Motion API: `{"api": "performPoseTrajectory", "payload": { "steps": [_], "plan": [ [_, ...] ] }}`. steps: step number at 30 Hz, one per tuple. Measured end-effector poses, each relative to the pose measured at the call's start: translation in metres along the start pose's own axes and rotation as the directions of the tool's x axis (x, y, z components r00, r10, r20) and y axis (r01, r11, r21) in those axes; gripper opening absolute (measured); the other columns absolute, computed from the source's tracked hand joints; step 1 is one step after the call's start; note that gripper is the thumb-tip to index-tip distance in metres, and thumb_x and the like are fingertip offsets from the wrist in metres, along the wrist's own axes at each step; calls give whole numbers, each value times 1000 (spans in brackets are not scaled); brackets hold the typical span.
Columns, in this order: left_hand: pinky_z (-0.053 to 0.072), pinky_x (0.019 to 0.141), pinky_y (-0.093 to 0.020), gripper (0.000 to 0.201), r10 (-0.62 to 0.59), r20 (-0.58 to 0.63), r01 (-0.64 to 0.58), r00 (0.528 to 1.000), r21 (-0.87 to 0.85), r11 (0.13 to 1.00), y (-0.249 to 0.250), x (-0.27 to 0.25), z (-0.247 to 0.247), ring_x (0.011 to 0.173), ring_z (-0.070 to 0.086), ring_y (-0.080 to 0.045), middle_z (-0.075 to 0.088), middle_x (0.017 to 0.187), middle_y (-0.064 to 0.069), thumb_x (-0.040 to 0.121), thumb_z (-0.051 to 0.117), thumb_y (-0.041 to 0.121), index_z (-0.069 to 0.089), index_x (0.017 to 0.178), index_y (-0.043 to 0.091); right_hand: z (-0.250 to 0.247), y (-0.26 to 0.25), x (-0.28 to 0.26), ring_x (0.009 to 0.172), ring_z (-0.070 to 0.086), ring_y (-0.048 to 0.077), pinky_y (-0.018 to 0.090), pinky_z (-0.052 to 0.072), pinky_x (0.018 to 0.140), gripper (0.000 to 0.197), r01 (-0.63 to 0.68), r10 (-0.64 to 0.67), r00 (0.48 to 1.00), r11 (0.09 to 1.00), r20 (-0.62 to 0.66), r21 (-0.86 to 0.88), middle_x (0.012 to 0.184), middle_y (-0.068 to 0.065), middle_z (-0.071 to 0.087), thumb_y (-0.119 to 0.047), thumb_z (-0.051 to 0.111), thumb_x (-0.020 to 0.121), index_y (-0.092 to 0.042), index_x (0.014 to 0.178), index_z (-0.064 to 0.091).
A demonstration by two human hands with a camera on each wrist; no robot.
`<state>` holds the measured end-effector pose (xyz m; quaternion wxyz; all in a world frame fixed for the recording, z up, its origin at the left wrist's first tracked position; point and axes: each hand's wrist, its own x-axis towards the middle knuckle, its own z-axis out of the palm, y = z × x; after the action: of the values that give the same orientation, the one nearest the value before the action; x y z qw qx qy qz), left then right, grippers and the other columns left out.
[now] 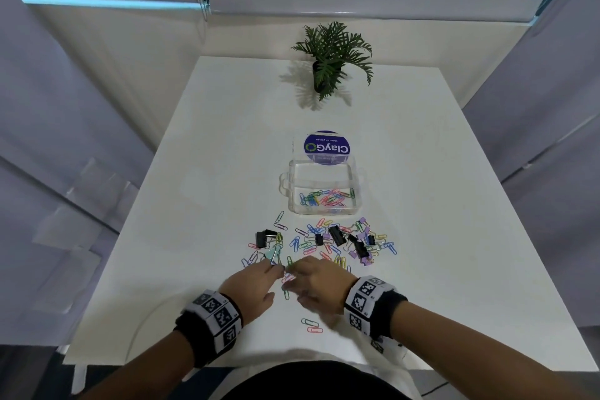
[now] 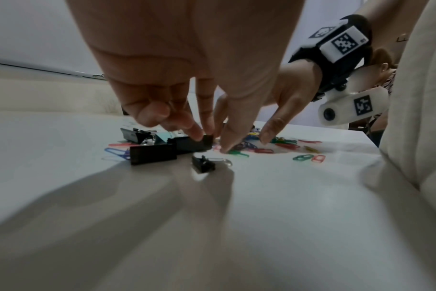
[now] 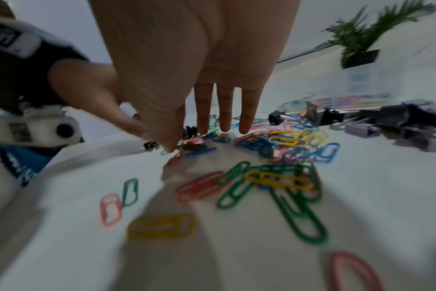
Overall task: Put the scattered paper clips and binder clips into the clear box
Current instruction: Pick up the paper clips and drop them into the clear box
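The clear box (image 1: 293,201) stands mid-table with several coloured paper clips (image 1: 326,198) in it. Between it and my hands lie scattered paper clips (image 1: 308,242) and black binder clips (image 1: 337,235), plus lilac ones (image 1: 365,232). My left hand (image 1: 275,269) reaches down with curled fingers. Its thumb tip (image 2: 224,149) presses on clips on the table and a fingertip (image 2: 197,135) lies against a black binder clip (image 2: 187,145); whether it holds anything is unclear. My right hand (image 1: 293,269) hovers beside it with straight fingers (image 3: 224,122), the thumb tip touching clips (image 3: 194,146).
A potted plant (image 1: 328,65) stands at the far table edge. A round blue label (image 1: 326,148) sits behind the box. Two loose clips (image 1: 311,325) lie near the front edge, below my right hand. A small black binder clip (image 2: 203,164) lies under my left hand.
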<state>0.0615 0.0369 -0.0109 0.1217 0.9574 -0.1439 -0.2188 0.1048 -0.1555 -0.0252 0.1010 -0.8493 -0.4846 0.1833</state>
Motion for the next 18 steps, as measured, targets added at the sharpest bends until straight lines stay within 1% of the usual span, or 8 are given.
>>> {"api": "performPoseTrajectory", "payload": {
  "steps": [3, 5, 6, 10, 13, 14, 16, 18],
  "plan": [
    [47, 86, -33, 40, 5, -16, -5, 1000, 9, 1000, 2, 4, 0, 113, 51, -20, 47, 125, -2, 91, 44, 20, 41, 131, 21, 5, 3, -3, 99, 58, 38, 48, 56, 73, 29, 47, -46, 997, 999, 60, -24, 118, 17, 59, -16, 54, 80, -17, 109, 60],
    [46, 88, -33, 41, 2, -23, -2, 1000, 15, 1000, 3, 6, -1, 115, 50, -20, 46, 127, -2, 92, 43, 21, 40, 133, 22, 7, 8, -7, 96, 59, 35, 46, 56, 74, 27, 57, -56, 998, 998, 15, -31, 114, 14, 60, -18, 47, 83, -18, 107, 60],
    [46, 90, -32, 41, 2, -27, -1, 1000, 14, 1000, 3, 7, -2, 117, 50, -20, 46, 128, -2, 93, 43, 22, 40, 134, 22, 7, 12, -11, 95, 59, 35, 45, 56, 74, 26, 45, -45, 999, 999, -8, -19, 113, 13, 61, -18, 47, 84, -18, 105, 61],
    [43, 96, -30, 42, 30, -52, -33, 998, -43, 999, 7, 8, -5, 119, 49, -20, 47, 128, -4, 93, 46, 25, 42, 135, 18, -1, 25, -26, 94, 61, 33, 43, 57, 71, 19, -19, 21, 997, 999, -69, 43, 107, 11, 66, -13, 56, 84, -13, 99, 67],
    [41, 98, -30, 48, 112, -22, -114, 993, -110, 987, 16, 11, -7, 117, 49, -20, 47, 125, -5, 91, 53, 30, 41, 135, 17, -6, 32, -39, 106, 59, 27, 43, 54, 85, 24, -139, 160, 980, 975, -115, 171, 112, 5, 67, -10, 56, 84, -17, 103, 68],
    [40, 99, -29, 53, 133, 4, -131, 991, -127, 983, 20, 13, -7, 117, 48, -20, 46, 125, -4, 89, 57, 33, 39, 136, 18, -8, 35, -43, 107, 58, 25, 42, 53, 87, 25, -170, 203, 968, 964, -148, 206, 113, 3, 67, -10, 57, 84, -20, 104, 68],
    [38, 102, -29, 68, 146, 82, -132, 986, -153, 979, 27, 18, -6, 119, 45, -18, 42, 127, -4, 82, 66, 39, 35, 139, 20, -15, 39, -51, 108, 55, 22, 40, 50, 93, 29, -239, 287, 944, 935, -163, 261, 116, 4, 63, -14, 61, 82, -21, 110, 65],
    [39, 105, -31, 82, 132, 160, -108, 978, -148, 983, 34, 22, -5, 121, 44, -18, 39, 130, -3, 75, 74, 41, 30, 141, 21, -21, 42, -59, 109, 51, 19, 34, 46, 96, 45, -348, 381, 923, 883, -47, 316, 120, 3, 52, -25, 69, 78, -24, 121, 56]
  ]
}}
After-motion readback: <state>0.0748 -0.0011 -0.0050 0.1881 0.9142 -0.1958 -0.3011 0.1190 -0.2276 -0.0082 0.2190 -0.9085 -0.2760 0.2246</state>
